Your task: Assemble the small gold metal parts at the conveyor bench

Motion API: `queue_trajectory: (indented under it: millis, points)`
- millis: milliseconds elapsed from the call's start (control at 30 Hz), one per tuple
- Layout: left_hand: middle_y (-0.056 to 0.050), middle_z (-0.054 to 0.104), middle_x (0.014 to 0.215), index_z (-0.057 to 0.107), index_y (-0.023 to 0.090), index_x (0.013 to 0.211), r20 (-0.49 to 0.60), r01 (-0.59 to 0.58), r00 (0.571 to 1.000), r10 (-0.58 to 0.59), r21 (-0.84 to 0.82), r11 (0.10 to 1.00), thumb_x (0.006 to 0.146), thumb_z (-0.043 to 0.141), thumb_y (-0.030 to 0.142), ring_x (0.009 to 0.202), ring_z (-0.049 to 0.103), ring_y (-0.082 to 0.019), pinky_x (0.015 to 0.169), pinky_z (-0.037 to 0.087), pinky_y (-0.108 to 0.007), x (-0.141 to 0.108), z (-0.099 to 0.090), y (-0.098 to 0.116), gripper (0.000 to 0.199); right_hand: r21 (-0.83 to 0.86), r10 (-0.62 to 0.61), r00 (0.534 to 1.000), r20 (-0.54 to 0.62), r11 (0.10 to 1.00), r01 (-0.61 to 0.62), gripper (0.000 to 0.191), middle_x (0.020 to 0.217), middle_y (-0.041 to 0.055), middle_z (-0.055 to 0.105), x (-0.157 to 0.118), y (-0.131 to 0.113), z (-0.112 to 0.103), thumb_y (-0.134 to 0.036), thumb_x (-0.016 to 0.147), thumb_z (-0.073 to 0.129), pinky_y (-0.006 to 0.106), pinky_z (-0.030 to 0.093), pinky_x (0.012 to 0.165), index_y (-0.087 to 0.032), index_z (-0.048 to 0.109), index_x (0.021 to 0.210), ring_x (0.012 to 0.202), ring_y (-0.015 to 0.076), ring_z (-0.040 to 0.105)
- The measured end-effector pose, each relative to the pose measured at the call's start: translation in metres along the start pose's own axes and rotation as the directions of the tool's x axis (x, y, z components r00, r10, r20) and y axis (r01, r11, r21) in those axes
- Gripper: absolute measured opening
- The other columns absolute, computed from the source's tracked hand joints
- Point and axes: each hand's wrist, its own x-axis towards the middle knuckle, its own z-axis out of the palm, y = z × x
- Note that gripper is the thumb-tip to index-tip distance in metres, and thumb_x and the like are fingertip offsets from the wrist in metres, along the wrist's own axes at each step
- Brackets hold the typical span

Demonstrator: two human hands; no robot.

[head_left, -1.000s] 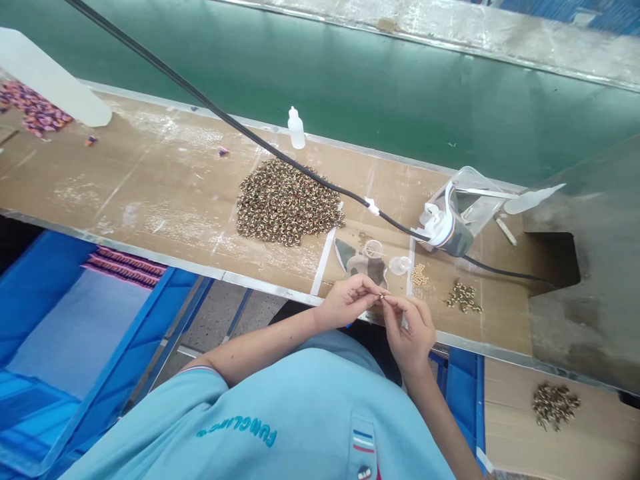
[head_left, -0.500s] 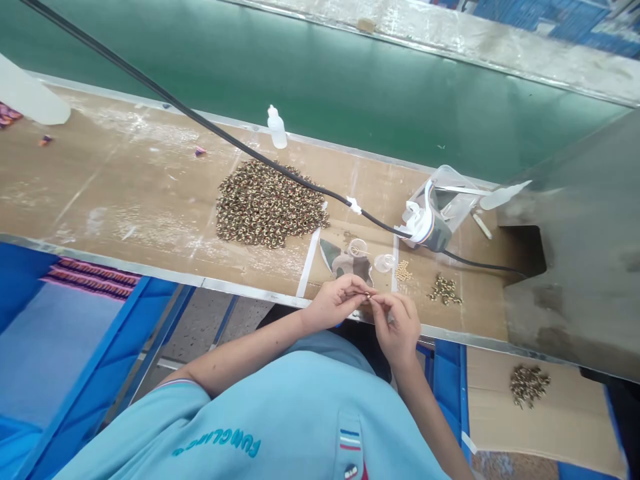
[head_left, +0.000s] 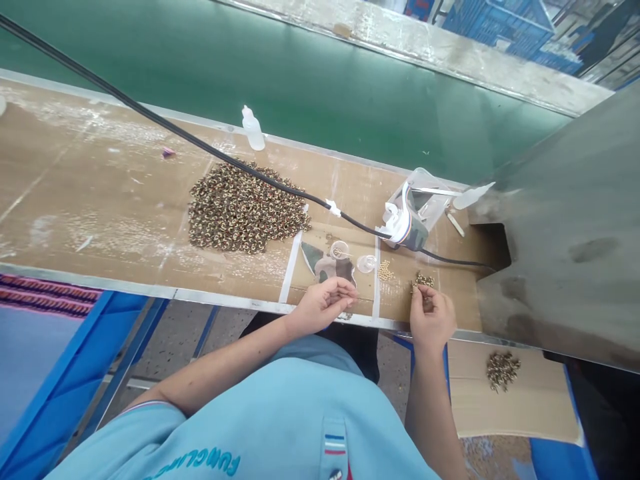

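My left hand [head_left: 323,307] hovers at the table's front edge, beside a camouflage cloth [head_left: 327,268]. Its fingers are curled together towards the thumb, and whatever lies between them is too small to make out. Over to the right, my right hand [head_left: 433,321] is at a small pile of gold-and-dark metal pieces [head_left: 425,279], its fingertips pinched at the near side and partly covering the pile. Between the two hands lie a few tiny gold beads [head_left: 385,271], a clear lid [head_left: 367,264] and a small clear cup [head_left: 339,250] with a thin stick in it.
A large heap of similar pieces [head_left: 245,210] lies to the left, with a white squeeze bottle [head_left: 253,130] behind it. A black cable [head_left: 280,185] crosses above the table to a clear plastic bin [head_left: 420,183]. A metal housing [head_left: 565,233] stands at the right.
My hands were together, pinching a tiny piece. Now they are apart: my right hand has moved right to the small pile, while my left stays near the cloth. The view has shifted right.
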Motion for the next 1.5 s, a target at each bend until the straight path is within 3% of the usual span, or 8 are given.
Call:
queue_trajectory:
  millis: [67, 233, 533, 833, 1233, 1500]
  points:
    - [-0.008, 0.066, 0.092, 0.054, 0.014, 0.094, 0.006, 0.008, 1.0, -0.008, 0.022, 1.0, 0.081, 0.059, 0.026, 0.086, 0.065, -0.015, 0.082, 0.054, -0.03, 0.0, 0.0, 0.003, 0.019, 0.009, -0.075, 0.997, 0.024, 0.997, 0.075, 0.027, 0.074, 0.0051, 0.064, 0.001, -0.004, 0.002, -0.04, 0.084, 0.054, 0.029, 0.041, 0.069, -0.018, 0.066, 0.075, 0.066, 0.0156, 0.056]
    - [-0.007, 0.065, 0.089, 0.055, 0.014, 0.093, 0.018, 0.01, 1.0, -0.011, 0.051, 0.999, 0.082, 0.058, 0.026, 0.082, 0.065, -0.014, 0.078, 0.054, -0.028, 0.0, 0.0, 0.008, 0.017, 0.051, -0.213, 0.953, 0.214, 0.977, 0.206, 0.029, 0.071, 0.0033, 0.062, 0.006, -0.015, 0.007, -0.04, 0.087, 0.049, 0.029, 0.039, 0.066, -0.02, 0.068, 0.076, 0.063, 0.0144, 0.053]
    - [-0.007, 0.066, 0.089, 0.056, 0.014, 0.092, 0.027, 0.02, 0.999, -0.022, 0.071, 0.997, 0.081, 0.058, 0.026, 0.079, 0.064, -0.013, 0.076, 0.054, -0.027, 0.001, 0.0, 0.01, 0.016, 0.035, -0.312, 0.92, 0.237, 0.949, 0.313, 0.023, 0.07, 0.0025, 0.062, 0.01, -0.02, 0.011, -0.032, 0.087, 0.05, 0.03, 0.035, 0.069, -0.02, 0.068, 0.077, 0.066, 0.0151, 0.054]
    - [-0.007, 0.065, 0.089, 0.056, 0.014, 0.092, 0.033, 0.029, 0.999, -0.032, 0.081, 0.996, 0.082, 0.058, 0.026, 0.079, 0.064, -0.013, 0.073, 0.053, -0.025, 0.001, -0.002, 0.011, 0.017, 0.09, -0.287, 0.913, 0.291, 0.958, 0.273, 0.021, 0.074, 0.0019, 0.065, 0.009, -0.012, 0.001, -0.033, 0.085, 0.053, 0.03, 0.037, 0.069, -0.021, 0.067, 0.076, 0.065, 0.0144, 0.055]
    - [-0.007, 0.065, 0.088, 0.056, 0.013, 0.09, 0.027, 0.07, 0.997, -0.071, 0.037, 0.997, 0.08, 0.059, 0.025, 0.079, 0.065, -0.013, 0.076, 0.053, -0.027, 0.003, -0.001, 0.012, 0.015, 0.107, -0.249, 0.919, 0.307, 0.968, 0.227, 0.026, 0.071, 0.0029, 0.062, 0.008, -0.017, 0.012, -0.036, 0.088, 0.047, 0.029, 0.037, 0.066, -0.019, 0.064, 0.076, 0.061, 0.0143, 0.052]
    - [-0.005, 0.066, 0.082, 0.059, 0.013, 0.087, 0.005, 0.095, 0.995, -0.095, -0.042, 0.995, 0.077, 0.064, 0.029, 0.076, 0.065, -0.013, 0.074, 0.054, -0.027, 0.005, 0.0, 0.011, 0.019, 0.112, -0.294, 0.904, 0.311, 0.956, 0.272, 0.023, 0.068, 0.0022, 0.061, 0.008, -0.021, 0.011, -0.034, 0.087, 0.048, 0.03, 0.037, 0.065, -0.019, 0.062, 0.074, 0.061, 0.0145, 0.052]
